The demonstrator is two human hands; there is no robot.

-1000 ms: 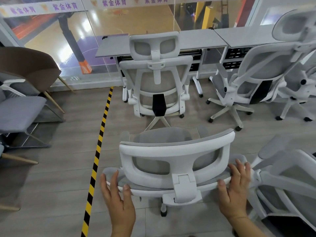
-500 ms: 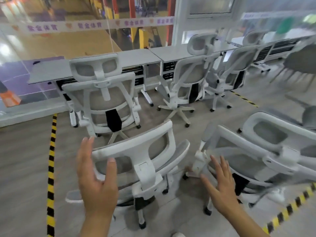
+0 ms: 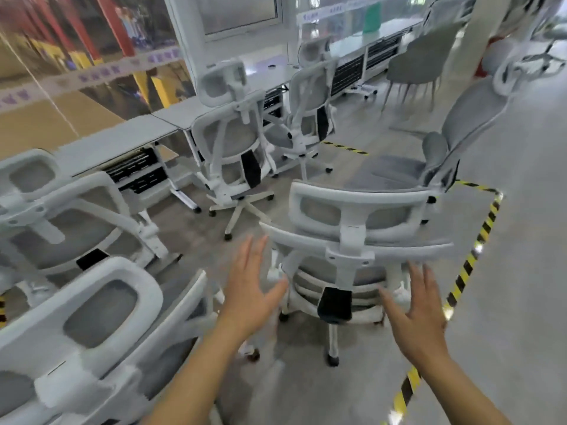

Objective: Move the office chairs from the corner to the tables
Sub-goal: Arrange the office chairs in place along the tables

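A white-framed office chair [image 3: 352, 240] with grey mesh stands right in front of me, its back toward me. My left hand [image 3: 250, 289] is spread open beside the left edge of its backrest, not touching. My right hand [image 3: 414, 311] is open too, just off the backrest's lower right side. Another white chair [image 3: 101, 326] sits close at my lower left, and a third white chair [image 3: 61, 222] stands behind it. Grey tables [image 3: 122, 142] run along the glass wall, with a chair [image 3: 233, 142] parked in front of them.
More white chairs [image 3: 310, 111] stand by the farther tables [image 3: 362, 44]. A grey chair [image 3: 466, 124] faces sideways at the right. Yellow-black floor tape [image 3: 469, 265] runs along the right of the near chair. A grey dining chair [image 3: 414, 65] stands at the back.
I have let go of the first chair and turned right. That chair is now at my lower left, and both open hands have moved to another chair's backrest.
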